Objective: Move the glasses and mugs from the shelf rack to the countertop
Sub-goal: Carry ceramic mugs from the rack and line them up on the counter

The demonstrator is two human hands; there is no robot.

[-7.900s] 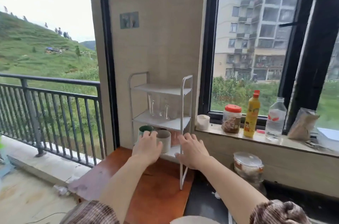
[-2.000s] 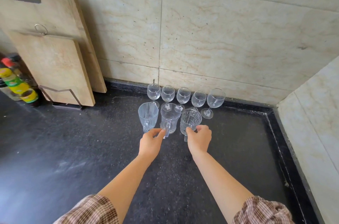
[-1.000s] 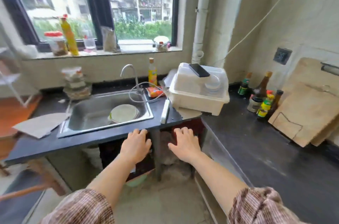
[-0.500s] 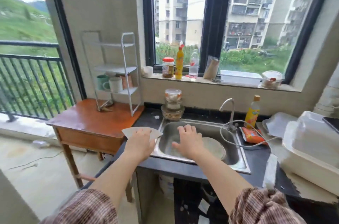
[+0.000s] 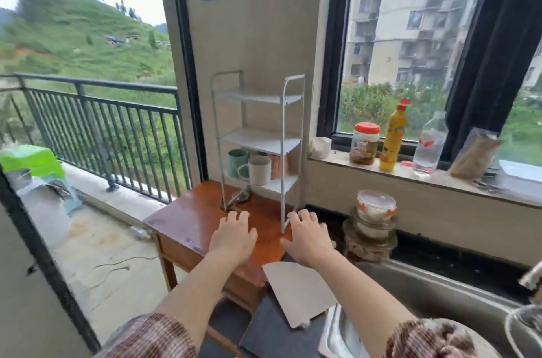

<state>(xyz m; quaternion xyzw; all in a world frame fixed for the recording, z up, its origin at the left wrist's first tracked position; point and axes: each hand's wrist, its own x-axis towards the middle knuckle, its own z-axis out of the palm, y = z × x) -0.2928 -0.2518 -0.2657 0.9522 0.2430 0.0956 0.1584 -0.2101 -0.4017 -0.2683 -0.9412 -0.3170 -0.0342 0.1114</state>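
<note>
Left hand [image 5: 234, 236] is hovering at centre frame over the glossy wooden desk [image 5: 187, 219], grip spread flat, holding nothing. Just above it the white wire shelf rack [image 5: 259, 140] is standing; its two upper tiers are showing bare. On the lowest tier a green mug [image 5: 236, 161] is sitting partly behind a cream mug [image 5: 258, 170], with a copper-toned cup [image 5: 278, 166] half hidden behind the rack post. Right hand [image 5: 308, 236] is hovering beside the rack's front leg, fingers loosely splayed, empty. Everything is motion-blurred; finer surface detail is unreadable.
</note>
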